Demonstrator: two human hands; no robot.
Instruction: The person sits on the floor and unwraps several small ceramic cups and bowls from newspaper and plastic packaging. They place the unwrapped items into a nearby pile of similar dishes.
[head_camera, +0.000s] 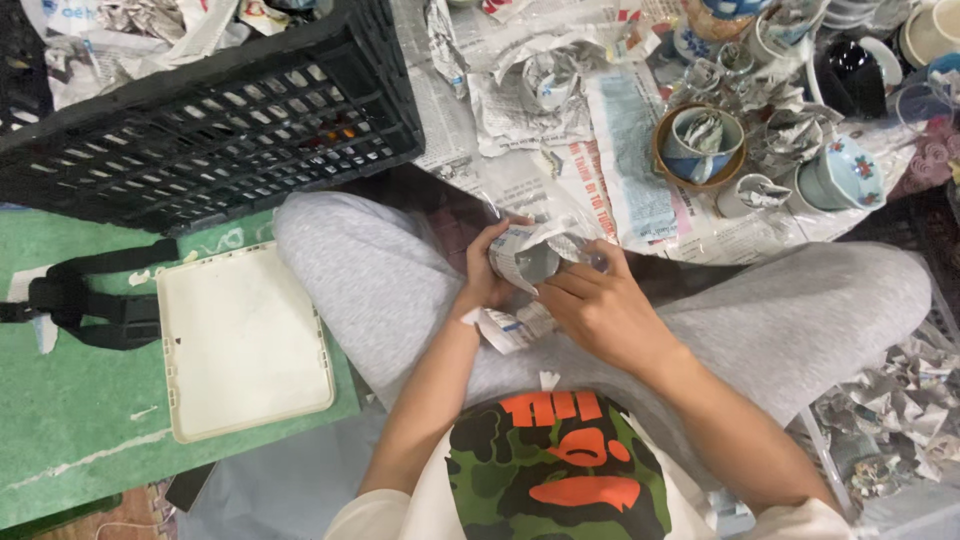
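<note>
I sit cross-legged in grey trousers, both hands over my lap. My left hand (487, 272) grips a small cup half wrapped in newspaper (528, 258), fingers curled around its side. My right hand (598, 305) holds the same bundle from the right, with its fingers on the paper at the cup's rim. A loose flap of the newspaper (510, 328) hangs below my left wrist. The cup's inside shows grey; the rest of it is hidden by paper.
A black plastic crate (215, 120) stands at upper left. A cream lid or tray (243, 340) lies on a green mat, beside a black strap (90, 300). Newspaper sheets (560, 150) ahead carry several ceramic cups and bowls (700, 145). Crumpled paper (895, 415) fills a bin at right.
</note>
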